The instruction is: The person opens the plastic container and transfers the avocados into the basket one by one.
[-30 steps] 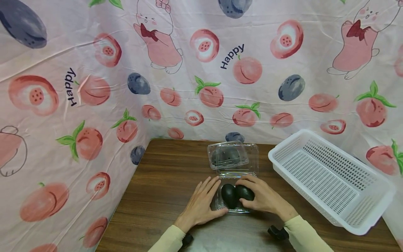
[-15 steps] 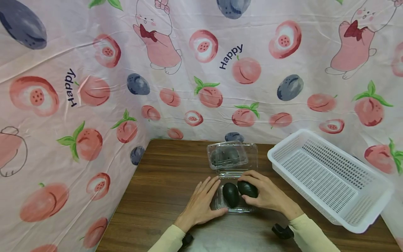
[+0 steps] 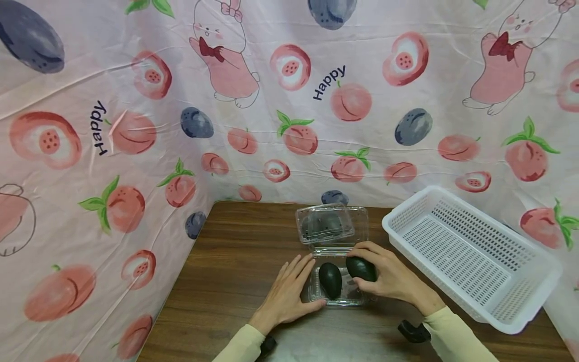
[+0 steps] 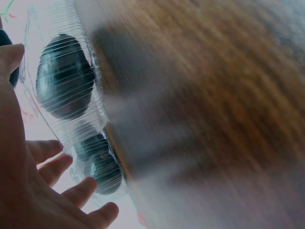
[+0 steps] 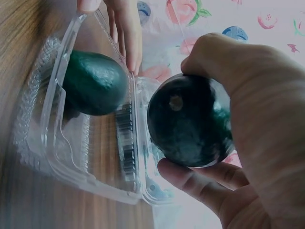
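The right hand (image 3: 384, 276) grips an avocado (image 3: 361, 269), the thumb curled on the near side and the fingers round the far side. Its round stem scar shows in the right wrist view. From the head view this avocado is over the right back corner of a clear box (image 3: 346, 302), apart from a second avocado (image 3: 330, 280), which lies inside the box toward the left.

The left hand (image 3: 285, 294) holds nothing; its fingers are straight and slightly spread, the thumb stretched out to one side. It lies at the box's left side, with the thumb at the near corner and the fingertips by the far one. The right wrist view shows that thumb on the rim.

The box stands open, its clear lid (image 3: 362, 226) folded back on the far side. A second clear box (image 3: 324, 223) overlaps the lid's left part in the head view, with dark shapes seen through its plastic; whether the two touch is hard to tell.

To the right, a white basket (image 3: 457, 251) with slotted walls is set at an angle on the brown wooden table (image 3: 235, 241). Behind and to the left hangs a pale pink cloth (image 3: 267, 25) printed with peaches and rabbits.
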### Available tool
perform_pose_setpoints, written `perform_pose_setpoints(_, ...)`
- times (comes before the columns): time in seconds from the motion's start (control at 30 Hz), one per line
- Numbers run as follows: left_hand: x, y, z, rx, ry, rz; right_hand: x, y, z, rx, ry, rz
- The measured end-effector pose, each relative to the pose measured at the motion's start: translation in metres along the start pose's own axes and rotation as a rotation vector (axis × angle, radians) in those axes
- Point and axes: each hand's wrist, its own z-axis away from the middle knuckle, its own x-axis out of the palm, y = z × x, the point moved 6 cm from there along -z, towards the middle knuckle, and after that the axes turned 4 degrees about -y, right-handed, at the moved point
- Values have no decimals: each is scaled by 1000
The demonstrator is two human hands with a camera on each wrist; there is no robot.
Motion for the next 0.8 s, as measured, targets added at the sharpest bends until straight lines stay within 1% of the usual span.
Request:
perform_pose_setpoints(0.13,1,0,0,0,2,-4,-8,1,1,-7,18,-7)
perform_pose_setpoints(0.33,1,0,0,-1,0,-4,-19,5,4,11,41,27)
perform_pose_setpoints(0.5,1,-1,0,-5,-4,5,-30,8,5,4,55,47)
perform_pose_setpoints(0.8,0,0,0,2,-2,9,-48,15,8,69,35,70)
